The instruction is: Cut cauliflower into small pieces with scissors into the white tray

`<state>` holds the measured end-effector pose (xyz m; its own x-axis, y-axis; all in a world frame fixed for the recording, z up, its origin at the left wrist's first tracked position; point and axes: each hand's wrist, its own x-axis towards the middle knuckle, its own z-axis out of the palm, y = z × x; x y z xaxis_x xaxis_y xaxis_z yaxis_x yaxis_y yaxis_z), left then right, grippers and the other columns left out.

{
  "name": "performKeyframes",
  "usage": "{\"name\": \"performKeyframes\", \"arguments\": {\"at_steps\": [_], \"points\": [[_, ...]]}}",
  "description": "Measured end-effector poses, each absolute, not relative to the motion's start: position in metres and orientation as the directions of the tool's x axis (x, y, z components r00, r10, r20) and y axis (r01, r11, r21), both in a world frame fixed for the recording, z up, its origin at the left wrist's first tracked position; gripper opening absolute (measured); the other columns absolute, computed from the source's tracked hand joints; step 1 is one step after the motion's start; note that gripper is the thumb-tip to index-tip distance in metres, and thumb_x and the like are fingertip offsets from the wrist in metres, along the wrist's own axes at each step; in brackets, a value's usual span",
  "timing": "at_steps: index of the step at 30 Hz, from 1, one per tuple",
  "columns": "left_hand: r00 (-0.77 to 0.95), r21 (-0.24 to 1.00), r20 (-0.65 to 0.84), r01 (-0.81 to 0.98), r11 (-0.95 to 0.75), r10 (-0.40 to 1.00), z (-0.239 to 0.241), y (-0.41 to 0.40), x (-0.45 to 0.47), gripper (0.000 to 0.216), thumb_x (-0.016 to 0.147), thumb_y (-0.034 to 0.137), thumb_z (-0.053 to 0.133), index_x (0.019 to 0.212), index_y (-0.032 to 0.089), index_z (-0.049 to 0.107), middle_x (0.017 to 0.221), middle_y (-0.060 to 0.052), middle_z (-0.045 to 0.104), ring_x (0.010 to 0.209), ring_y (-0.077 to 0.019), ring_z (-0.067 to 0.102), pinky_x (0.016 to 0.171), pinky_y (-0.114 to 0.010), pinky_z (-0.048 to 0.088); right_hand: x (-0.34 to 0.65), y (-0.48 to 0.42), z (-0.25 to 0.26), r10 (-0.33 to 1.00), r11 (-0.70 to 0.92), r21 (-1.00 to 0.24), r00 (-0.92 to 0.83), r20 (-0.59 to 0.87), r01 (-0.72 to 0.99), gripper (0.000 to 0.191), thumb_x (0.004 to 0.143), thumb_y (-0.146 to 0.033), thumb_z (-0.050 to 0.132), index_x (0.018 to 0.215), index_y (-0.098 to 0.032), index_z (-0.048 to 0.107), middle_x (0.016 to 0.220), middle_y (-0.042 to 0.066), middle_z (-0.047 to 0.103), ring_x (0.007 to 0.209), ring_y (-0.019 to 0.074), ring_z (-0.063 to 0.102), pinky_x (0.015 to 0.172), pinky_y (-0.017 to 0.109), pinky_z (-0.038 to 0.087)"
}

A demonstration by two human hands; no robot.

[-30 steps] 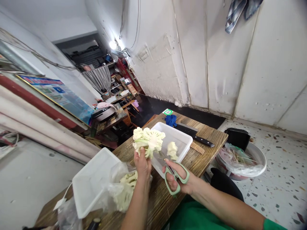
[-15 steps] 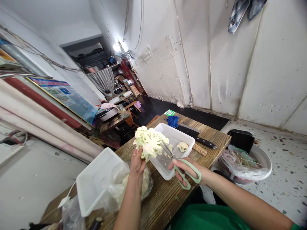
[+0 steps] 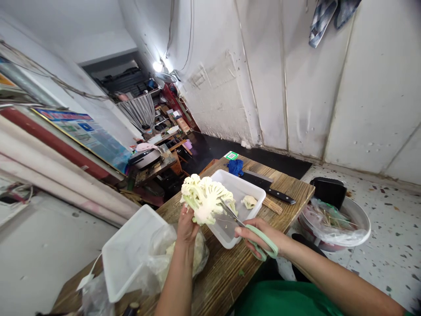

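My left hand (image 3: pixel 186 226) is closed on a head of cauliflower (image 3: pixel 204 198), holding it stem up over the near edge of a white tray (image 3: pixel 255 193). My right hand (image 3: pixel 263 237) grips green-handled scissors (image 3: pixel 253 232), and their blades reach into the base of the cauliflower. A cut floret (image 3: pixel 249 201) lies in the tray. The tray sits on a wooden table (image 3: pixel 223 272).
A second white tray (image 3: pixel 128 250) and a plastic bag with more cauliflower (image 3: pixel 184 259) lie on the left. A black-handled cleaver (image 3: pixel 266 186), a blue cloth (image 3: pixel 236 166) and skewers (image 3: pixel 271 204) are at the far end. A lined basin (image 3: pixel 338 219) and a black bin (image 3: pixel 329 189) stand on the floor.
A floret that was at the scissor blades now lies in the tray. My right hand has swung the scissors back up into the cauliflower's base, and my left hand has turned the head slightly.
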<state>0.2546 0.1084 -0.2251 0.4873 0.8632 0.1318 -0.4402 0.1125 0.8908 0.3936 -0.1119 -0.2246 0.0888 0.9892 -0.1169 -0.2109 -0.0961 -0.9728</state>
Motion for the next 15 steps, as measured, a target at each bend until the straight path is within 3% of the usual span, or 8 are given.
{"name": "performKeyframes", "arguments": {"at_steps": [5, 15], "points": [[0.49, 0.902, 0.146, -0.422, 0.088, 0.859, -0.226, 0.106, 0.254, 0.052, 0.059, 0.035, 0.085, 0.106, 0.021, 0.066, 0.096, -0.007, 0.072, 0.089, -0.0217, 0.068, 0.08, -0.03, 0.055, 0.394, -0.113, -0.227, 0.987, -0.085, -0.991, 0.126, -0.098, -0.106, 0.049, 0.075, -0.062, 0.061, 0.062, -0.017, 0.046, 0.043, -0.007, 0.043, 0.034, 0.0072, 0.045, 0.033, 0.018, 0.036], [0.505, 0.909, 0.117, -0.4, 0.113, 0.855, -0.231, 0.106, 0.257, 0.049, 0.061, 0.032, 0.085, 0.105, 0.021, 0.065, 0.096, -0.007, 0.071, 0.085, -0.0203, 0.068, 0.075, -0.029, 0.056, 0.377, -0.11, -0.247, 0.965, -0.148, -0.945, 0.167, -0.203, -0.292, 0.052, 0.072, -0.069, 0.059, 0.074, -0.017, 0.051, 0.039, -0.009, 0.043, 0.026, 0.0078, 0.039, 0.025, 0.017, 0.03]]}}
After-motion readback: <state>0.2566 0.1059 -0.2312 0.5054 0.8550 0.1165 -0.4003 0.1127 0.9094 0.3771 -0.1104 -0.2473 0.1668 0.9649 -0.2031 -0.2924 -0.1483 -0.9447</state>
